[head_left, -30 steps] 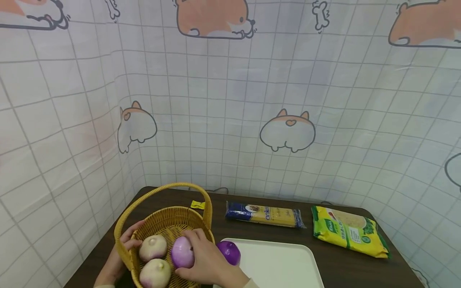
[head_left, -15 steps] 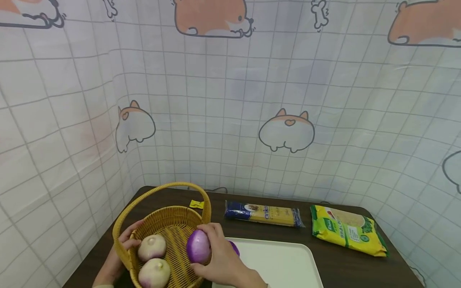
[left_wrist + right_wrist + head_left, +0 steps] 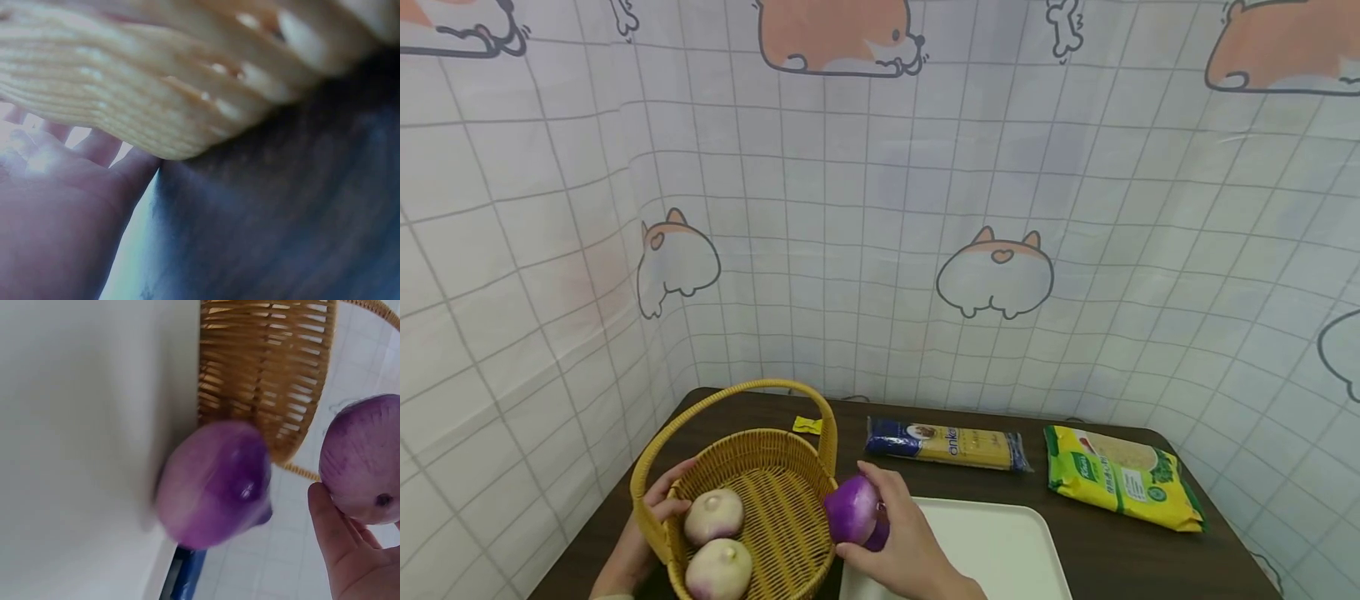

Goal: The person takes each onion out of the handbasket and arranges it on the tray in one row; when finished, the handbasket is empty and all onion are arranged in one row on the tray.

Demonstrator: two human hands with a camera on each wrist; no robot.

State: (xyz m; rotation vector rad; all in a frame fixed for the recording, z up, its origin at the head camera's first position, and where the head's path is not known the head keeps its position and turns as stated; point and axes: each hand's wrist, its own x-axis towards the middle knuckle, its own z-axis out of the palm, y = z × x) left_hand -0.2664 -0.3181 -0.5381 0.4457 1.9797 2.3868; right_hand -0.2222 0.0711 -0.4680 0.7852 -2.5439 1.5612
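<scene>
My right hand [image 3: 906,533] grips a purple onion [image 3: 851,511], fingers over its far side and thumb at its near side. It is held up at the wicker basket's [image 3: 786,525] right rim. A second purple onion [image 3: 212,484] sits on the white tray [image 3: 981,546], mostly hidden behind the held one in the head view. My left hand [image 3: 651,521] holds the basket's left side near the handle base; the left wrist view shows its fingers against the weave [image 3: 156,94]. Inside the basket lie two pale turnips [image 3: 714,516], white with a purple flush.
A blue-and-yellow pasta packet [image 3: 947,444] lies behind the tray. Farther right is a yellow-green bag [image 3: 1123,477]. A small yellow wrapper [image 3: 807,426] lies behind the basket, whose tall handle [image 3: 730,389] arches over it. A patterned curtain [image 3: 865,250] hangs behind the dark table [image 3: 1150,567].
My right hand has lifted the purple onion from inside the basket and carried it right, to the rim beside the tray. My left hand has stayed on the basket.
</scene>
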